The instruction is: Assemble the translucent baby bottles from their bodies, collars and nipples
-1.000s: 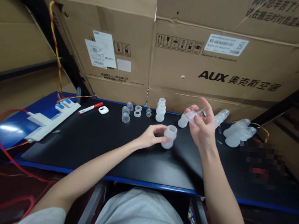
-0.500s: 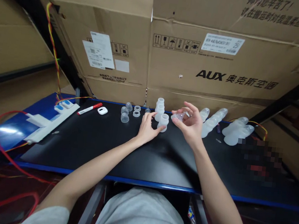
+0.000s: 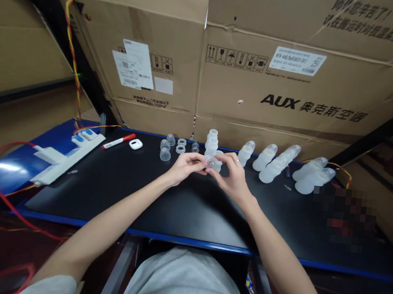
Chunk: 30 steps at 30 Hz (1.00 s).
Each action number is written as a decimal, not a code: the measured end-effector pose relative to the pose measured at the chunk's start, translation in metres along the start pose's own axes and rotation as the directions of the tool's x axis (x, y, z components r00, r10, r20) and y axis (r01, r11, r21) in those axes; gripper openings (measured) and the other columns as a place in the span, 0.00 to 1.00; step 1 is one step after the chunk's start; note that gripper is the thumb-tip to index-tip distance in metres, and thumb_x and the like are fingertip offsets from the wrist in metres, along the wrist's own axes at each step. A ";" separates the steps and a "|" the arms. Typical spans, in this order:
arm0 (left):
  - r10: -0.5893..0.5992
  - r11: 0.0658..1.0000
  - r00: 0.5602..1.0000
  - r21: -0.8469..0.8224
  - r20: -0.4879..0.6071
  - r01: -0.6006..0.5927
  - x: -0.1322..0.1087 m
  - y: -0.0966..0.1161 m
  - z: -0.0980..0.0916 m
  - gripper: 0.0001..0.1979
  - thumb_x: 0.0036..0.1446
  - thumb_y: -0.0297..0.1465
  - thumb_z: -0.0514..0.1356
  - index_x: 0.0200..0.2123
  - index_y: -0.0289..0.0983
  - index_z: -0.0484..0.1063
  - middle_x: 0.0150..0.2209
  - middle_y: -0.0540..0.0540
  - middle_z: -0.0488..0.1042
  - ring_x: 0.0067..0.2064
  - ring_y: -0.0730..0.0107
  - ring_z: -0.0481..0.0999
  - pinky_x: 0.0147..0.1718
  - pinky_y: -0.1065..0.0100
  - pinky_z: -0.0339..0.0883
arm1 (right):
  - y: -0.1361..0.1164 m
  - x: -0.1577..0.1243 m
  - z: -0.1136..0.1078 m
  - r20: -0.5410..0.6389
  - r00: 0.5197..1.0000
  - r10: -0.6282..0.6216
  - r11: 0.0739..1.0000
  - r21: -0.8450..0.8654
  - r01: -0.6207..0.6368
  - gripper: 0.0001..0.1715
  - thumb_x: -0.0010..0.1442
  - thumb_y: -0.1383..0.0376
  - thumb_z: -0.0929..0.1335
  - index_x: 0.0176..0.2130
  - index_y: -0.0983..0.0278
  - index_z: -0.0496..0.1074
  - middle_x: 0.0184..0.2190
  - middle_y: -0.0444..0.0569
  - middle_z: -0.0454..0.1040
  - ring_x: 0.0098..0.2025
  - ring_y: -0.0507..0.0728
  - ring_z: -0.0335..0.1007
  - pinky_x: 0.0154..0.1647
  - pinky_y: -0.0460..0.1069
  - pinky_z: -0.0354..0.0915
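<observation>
My left hand and my right hand meet over the middle of the black table. Both are closed, fingertips pinched on a small clear round plastic piece. Right behind it stands a translucent white bottle, open at the top and partly covered by my fingers. Farther back, more white bottles with open necks stand in a line. To the left lie clear plastic rings, clear dome-shaped caps and a tiny clear piece. Several translucent bottles with domed tops stand to the right.
A red-and-white marker and a small white case lie at the left, near a white power strip with a red cable. Cardboard boxes rise behind the table. A dark cylinder lies among the bottles.
My right hand has brought the clear piece leftward to the middle. My left hand has let go of the white bottle and now grips the piece too.
</observation>
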<state>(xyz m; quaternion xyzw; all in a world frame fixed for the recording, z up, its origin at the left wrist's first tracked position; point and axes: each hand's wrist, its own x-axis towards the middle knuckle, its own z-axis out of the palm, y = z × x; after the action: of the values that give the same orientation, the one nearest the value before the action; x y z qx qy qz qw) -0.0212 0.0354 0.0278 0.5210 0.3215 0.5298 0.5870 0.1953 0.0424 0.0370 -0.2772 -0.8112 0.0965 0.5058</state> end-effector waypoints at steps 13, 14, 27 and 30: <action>-0.038 0.999 0.983 -0.007 0.179 0.040 0.003 0.000 -0.013 0.24 0.50 0.48 0.82 0.37 0.34 0.86 0.48 0.40 0.84 0.48 0.56 0.86 0.54 0.51 0.84 | -0.011 -0.007 0.013 -0.075 0.996 0.038 0.999 0.012 -0.037 0.10 0.74 0.60 0.71 0.41 0.55 0.84 0.38 0.51 0.84 0.38 0.61 0.81 0.42 0.57 0.80; -0.048 0.998 0.980 -0.021 0.192 0.053 0.003 -0.002 -0.014 0.24 0.50 0.48 0.82 0.38 0.34 0.86 0.48 0.39 0.85 0.48 0.56 0.86 0.54 0.51 0.83 | -0.014 -0.008 0.014 -0.094 0.994 0.059 0.998 0.033 -0.056 0.11 0.73 0.59 0.72 0.39 0.56 0.84 0.37 0.51 0.84 0.37 0.61 0.81 0.41 0.57 0.80; -0.037 0.854 0.996 0.515 -0.082 0.074 0.022 0.025 -0.084 0.20 0.56 0.47 0.74 0.38 0.35 0.85 0.38 0.38 0.86 0.37 0.55 0.88 0.43 0.56 0.83 | -0.008 -0.015 0.027 0.165 0.931 0.325 0.903 0.238 -0.357 0.14 0.64 0.55 0.79 0.45 0.61 0.83 0.38 0.51 0.85 0.34 0.58 0.80 0.41 0.54 0.78; -0.036 0.520 0.997 0.851 -0.070 0.078 0.020 0.030 -0.096 0.16 0.63 0.43 0.67 0.39 0.37 0.87 0.31 0.40 0.85 0.32 0.56 0.84 0.41 0.58 0.78 | 0.002 -0.023 0.051 0.217 0.916 0.338 0.912 0.164 -0.376 0.16 0.64 0.58 0.78 0.49 0.62 0.82 0.39 0.51 0.84 0.32 0.56 0.78 0.40 0.53 0.78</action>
<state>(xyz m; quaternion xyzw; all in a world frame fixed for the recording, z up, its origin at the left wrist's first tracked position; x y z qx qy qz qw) -0.1141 0.0775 0.0362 0.7190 0.5690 0.2965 0.2672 0.1589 0.0379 -0.0055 -0.3581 -0.7758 0.2948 0.4278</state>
